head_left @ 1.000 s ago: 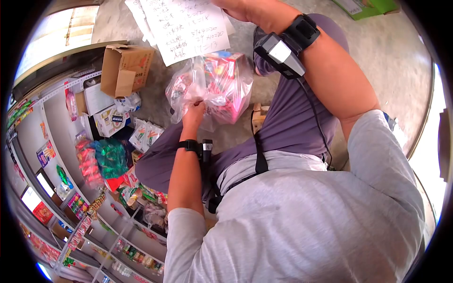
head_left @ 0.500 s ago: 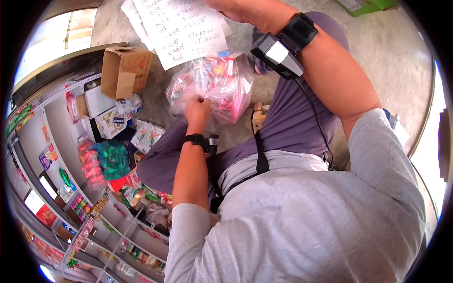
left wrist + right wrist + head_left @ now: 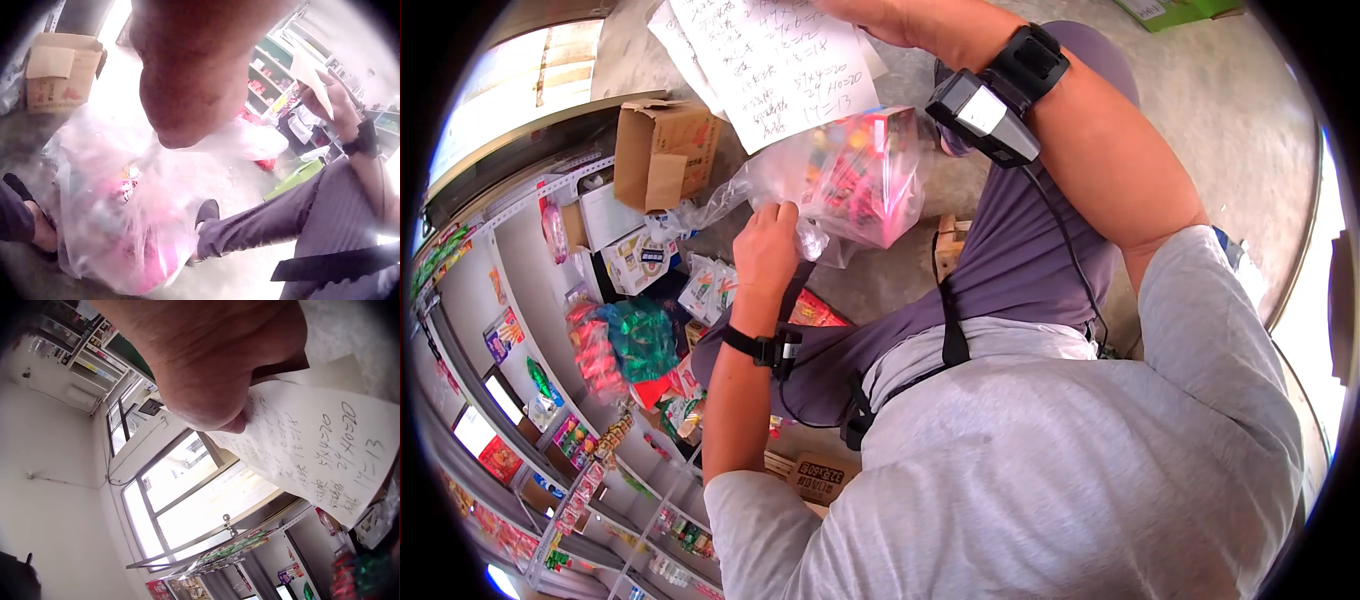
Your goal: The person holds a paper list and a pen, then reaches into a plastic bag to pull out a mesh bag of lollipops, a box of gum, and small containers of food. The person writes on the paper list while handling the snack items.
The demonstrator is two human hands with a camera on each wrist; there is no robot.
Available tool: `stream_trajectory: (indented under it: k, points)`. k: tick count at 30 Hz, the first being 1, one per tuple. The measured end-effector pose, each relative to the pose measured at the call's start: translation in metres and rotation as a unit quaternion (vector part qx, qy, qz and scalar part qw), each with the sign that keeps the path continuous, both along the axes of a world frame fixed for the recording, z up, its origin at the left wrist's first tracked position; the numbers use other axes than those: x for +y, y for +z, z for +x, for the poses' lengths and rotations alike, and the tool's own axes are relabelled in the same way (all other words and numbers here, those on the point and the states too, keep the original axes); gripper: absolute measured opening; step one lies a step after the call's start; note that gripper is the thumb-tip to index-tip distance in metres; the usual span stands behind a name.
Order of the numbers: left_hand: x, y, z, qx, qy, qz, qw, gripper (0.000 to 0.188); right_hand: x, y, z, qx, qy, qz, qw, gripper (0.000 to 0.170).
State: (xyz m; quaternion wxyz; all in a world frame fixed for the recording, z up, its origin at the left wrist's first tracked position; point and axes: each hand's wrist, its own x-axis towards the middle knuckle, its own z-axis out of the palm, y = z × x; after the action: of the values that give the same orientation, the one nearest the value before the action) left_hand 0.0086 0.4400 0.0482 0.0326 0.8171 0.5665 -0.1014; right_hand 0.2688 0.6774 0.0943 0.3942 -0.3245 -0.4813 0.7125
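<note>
Bag [image 3: 862, 185] is gripped by the left hand [image 3: 766, 248], back upward, while the right hand [image 3: 333, 103], cropped in head view, holds sheets [image 3: 785, 80].

Bag [image 3: 785, 178]: clear plastic, thin, crumpled, swollen with packaged goods [image 3: 845, 165] in red, pink and yellow; on the grey floor [image 3: 1200, 130], loose film pulled out to one side. Sheets [image 3: 800, 85]: white paper, several overlapping, covered in dark handwritten characters and sums; held near the bag.
</note>
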Motion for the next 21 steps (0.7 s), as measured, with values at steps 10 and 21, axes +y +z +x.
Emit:
stream_trajectory:
  k: [10,21]
  points:
    - [-0.017,-0.024,-0.011,-0.094,0.243,-0.058,0.964,0.022,0.002,0.000,-0.005,-0.028,0.000,0.006,1.000,0.046]
    - [-0.074,-0.144,-0.017,-0.517,0.479,-0.152,0.693,0.021,-0.001,-0.002,-0.006,0.023,0.015,-0.017,0.999,0.045]
